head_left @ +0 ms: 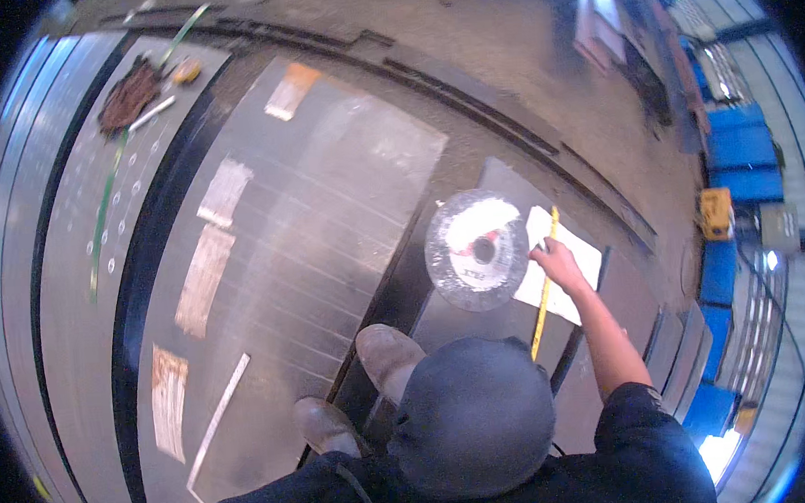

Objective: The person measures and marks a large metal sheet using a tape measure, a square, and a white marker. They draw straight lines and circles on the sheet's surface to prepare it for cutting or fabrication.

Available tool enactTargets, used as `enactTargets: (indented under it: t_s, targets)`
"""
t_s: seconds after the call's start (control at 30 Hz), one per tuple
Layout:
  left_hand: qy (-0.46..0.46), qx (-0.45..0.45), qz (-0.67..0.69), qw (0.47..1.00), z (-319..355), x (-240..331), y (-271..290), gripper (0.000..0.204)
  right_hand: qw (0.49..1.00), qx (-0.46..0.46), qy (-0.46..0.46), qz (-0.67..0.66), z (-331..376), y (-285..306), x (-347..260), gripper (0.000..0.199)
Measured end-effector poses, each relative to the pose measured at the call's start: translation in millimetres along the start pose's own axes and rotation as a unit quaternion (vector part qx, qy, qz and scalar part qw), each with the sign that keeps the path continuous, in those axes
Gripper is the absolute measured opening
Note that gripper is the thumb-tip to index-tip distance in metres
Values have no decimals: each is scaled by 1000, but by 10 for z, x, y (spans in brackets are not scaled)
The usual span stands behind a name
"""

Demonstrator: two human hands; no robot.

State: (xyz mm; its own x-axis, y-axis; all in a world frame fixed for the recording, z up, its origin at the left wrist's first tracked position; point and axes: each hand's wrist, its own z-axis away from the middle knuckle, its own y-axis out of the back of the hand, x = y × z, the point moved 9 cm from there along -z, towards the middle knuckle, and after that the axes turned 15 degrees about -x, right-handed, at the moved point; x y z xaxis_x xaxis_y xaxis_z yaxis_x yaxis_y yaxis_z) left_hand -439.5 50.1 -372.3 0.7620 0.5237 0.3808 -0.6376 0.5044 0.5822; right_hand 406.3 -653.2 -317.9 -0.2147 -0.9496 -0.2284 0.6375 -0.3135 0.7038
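Observation:
My right hand [555, 262] reaches in from the lower right and rests over a white sheet [587, 260]. Its fingers are bent together across a yellow tape measure blade [542, 315], and what they pinch, if anything, is too small to make out. The blade lies extended over the sheet and past its near edge. Just left of the hand is a round abrasive disc [450, 272] with a pale shiny face and a centre hole, over a grey metal plate [505, 176]. My left hand is out of sight; a dark sleeve shows at the bottom.
A rounded dark grey cap [473, 422] blocks the lower middle, beside two brown shoes [388, 354]. Left lies a large metal plate [342, 172] with scored lines, pale patches and a thin white strip [219, 418]. Dark steel bars [466, 91] cross behind; blue boxes [742, 152] stand right.

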Motion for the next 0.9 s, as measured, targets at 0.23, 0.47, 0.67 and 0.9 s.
enactTargets:
  t_s: [0.23, 0.47, 0.67, 0.9]
  targets:
    - [-91, 5, -117, 989, -830, 687, -95, 33, 994, 32, -77, -71, 664, -1081, 886, 42]
    - [-466, -51, -243, 849, -377, 3358, -985, 36, 999, 29, -6, -37, 818, -1206, -224, 46]
    - [-497, -273, -232, 790, 1081, 4997, -2357, 29, 995, 68, 49, -48, 677, -1175, -681, 47]
    - [-531, -452, -371, 613, 2571, 4934, -4716, 41, 966, 24, 47, -253, 659, -1471, -284, 37]
